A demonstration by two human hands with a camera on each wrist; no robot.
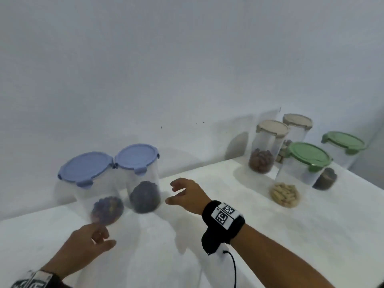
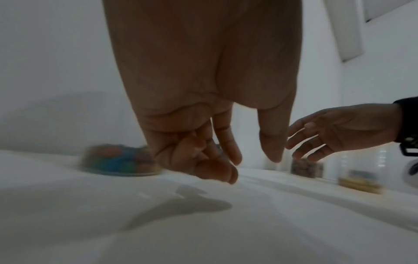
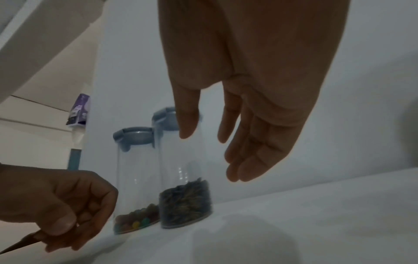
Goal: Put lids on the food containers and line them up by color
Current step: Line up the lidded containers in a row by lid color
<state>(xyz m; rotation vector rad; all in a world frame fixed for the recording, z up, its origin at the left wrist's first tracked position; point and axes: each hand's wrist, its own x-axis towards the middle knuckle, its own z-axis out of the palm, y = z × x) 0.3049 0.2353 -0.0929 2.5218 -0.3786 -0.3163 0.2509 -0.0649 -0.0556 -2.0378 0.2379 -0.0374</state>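
Two clear containers with blue lids stand side by side at the left of the white table (image 1: pixel 270 242). One blue-lidded container (image 1: pixel 97 183) holds coloured candies, the other (image 1: pixel 143 179) a dark filling. My right hand (image 1: pixel 176 194) hovers just right of the dark-filled one (image 3: pixel 183 178), fingers spread, touching nothing. My left hand (image 1: pixel 97 240) is in front of the candy container (image 2: pixel 117 162), fingers loosely curled, holding nothing. Two beige-lidded containers (image 1: pixel 268 146) (image 1: pixel 297 129) and two green-lidded containers (image 1: pixel 305 165) (image 1: pixel 342 146) stand at the far right, all closed.
A white wall (image 1: pixel 187 69) runs close behind the containers. The table's right edge lies past the green-lidded pair. In the right wrist view a purple-and-white tube (image 3: pixel 79 114) hangs beyond the table's left end.
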